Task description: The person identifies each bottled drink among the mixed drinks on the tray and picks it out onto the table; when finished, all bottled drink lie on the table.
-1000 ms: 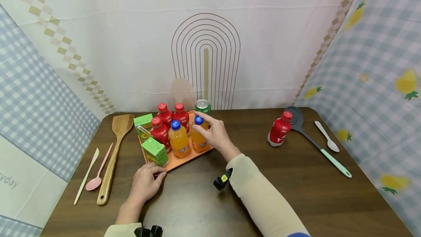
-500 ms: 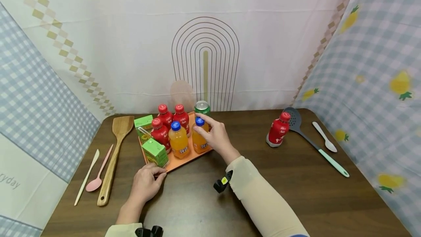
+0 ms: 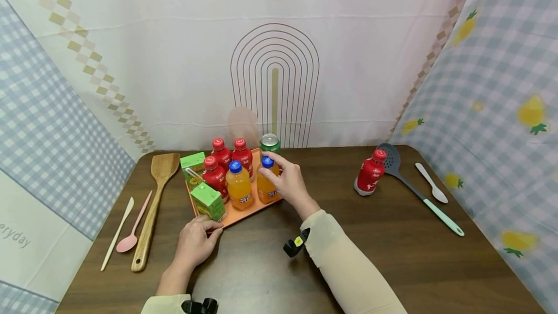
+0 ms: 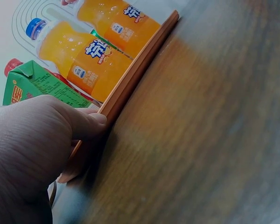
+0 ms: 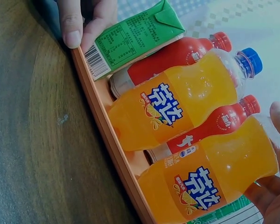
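My left hand (image 3: 193, 242) pinches the near corner of an orange tray (image 3: 239, 215), thumb at the rim in the left wrist view. Just behind it stands a green drink carton (image 3: 208, 201). My right hand (image 3: 291, 181) has its thumb and fingers around the top of the right-hand orange soda bottle (image 3: 267, 189), which stands upright on the tray; its cap is cut off in the right wrist view. Beside it is a second blue-capped orange soda bottle (image 3: 239, 190). Three red bottles (image 3: 214, 178) and another green carton (image 3: 193, 162) crowd the tray's left and back.
Behind the tray's right side is a green can (image 3: 270, 144). A lone red bottle (image 3: 370, 172) stands right, before a slotted turner (image 3: 390, 156) and a white spoon (image 3: 431, 183). Left lie a wooden spatula (image 3: 150, 222), a pink spoon (image 3: 127, 243) and a pale knife (image 3: 116, 234).
The whole head view shifts slightly. Both hands, the tray and the drinks keep their places relative to each other.
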### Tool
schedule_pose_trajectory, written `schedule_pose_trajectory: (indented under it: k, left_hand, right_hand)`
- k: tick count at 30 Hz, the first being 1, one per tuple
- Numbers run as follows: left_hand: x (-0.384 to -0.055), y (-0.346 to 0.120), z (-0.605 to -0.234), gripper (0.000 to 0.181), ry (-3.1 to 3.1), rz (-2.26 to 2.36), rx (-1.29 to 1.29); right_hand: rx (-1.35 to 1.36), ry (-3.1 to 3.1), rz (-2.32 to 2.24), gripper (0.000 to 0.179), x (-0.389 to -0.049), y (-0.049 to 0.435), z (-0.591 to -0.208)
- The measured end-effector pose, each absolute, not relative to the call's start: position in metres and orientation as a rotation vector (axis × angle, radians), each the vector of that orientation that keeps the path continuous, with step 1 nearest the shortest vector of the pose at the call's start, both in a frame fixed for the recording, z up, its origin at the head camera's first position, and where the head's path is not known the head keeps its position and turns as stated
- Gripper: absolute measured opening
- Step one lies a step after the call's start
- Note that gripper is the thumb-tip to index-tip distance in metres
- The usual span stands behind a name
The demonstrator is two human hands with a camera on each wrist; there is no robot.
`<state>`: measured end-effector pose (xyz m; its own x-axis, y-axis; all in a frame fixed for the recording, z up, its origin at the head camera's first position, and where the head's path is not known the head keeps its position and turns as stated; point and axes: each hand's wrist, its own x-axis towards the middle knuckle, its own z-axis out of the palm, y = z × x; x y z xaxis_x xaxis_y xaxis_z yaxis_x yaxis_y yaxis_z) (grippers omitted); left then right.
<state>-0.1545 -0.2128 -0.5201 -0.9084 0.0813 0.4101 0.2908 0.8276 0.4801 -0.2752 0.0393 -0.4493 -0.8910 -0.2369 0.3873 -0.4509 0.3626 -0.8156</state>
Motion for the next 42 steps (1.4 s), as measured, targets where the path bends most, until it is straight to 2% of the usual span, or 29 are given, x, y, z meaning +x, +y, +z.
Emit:
schedule_pose_trajectory:
  k: [16,21,28,32,39,42]
  left_hand:
    - [-0.154,-0.213,-0.524,0.007,-2.669,-0.798,-0.247]
    - [-0.154,-0.212,-0.524,0.008,-2.644,-0.788,-0.258]
    - [-0.157,-0.214,-0.522,0.009,-2.638,-0.785,-0.273]
    - [-0.158,-0.216,-0.520,0.009,-2.636,-0.781,-0.277]
    - [-0.158,-0.215,-0.520,0.009,-2.650,-0.789,-0.273]
    - [-0.157,-0.214,-0.520,0.008,-2.653,-0.790,-0.273]
  right_hand:
    - [0.533,-2.083,1.735,0.038,-0.256,0.058,-0.449]
    - [0.540,-2.016,1.717,0.037,-0.255,0.075,-0.435]
    - [0.514,-2.049,1.605,0.036,-0.233,0.099,-0.398]
    - [0.456,-2.101,1.547,0.037,-0.235,0.115,-0.403]
    - [0.338,-2.153,1.481,0.040,-0.257,0.152,-0.437]
    - [0.289,-2.185,1.467,0.040,-0.258,0.166,-0.441]
